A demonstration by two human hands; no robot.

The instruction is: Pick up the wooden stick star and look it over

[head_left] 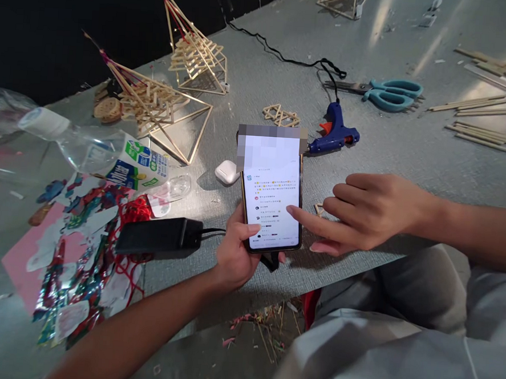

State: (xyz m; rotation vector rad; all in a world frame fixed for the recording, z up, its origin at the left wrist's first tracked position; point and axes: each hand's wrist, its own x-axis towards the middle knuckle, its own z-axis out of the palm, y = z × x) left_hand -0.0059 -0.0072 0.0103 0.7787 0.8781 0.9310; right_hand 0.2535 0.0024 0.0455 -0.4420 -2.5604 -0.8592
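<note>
At the frame's centre, the left grip [237, 250] clasps a phone [274, 199]; the right grip [363, 212], empty, loosely curled, points one finger [313, 221] over it. A glue gun [334, 129] lies upper right of centre.

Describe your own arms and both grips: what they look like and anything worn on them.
The left grip and right grip are bare human hands, without gloves; no ring shows, though some left fingers are hidden. Left forearm and right forearm show no sleeve, watch or bracelet.

L hand [237, 250] gripping, R hand [360, 213] pointing, palm dn.
</note>
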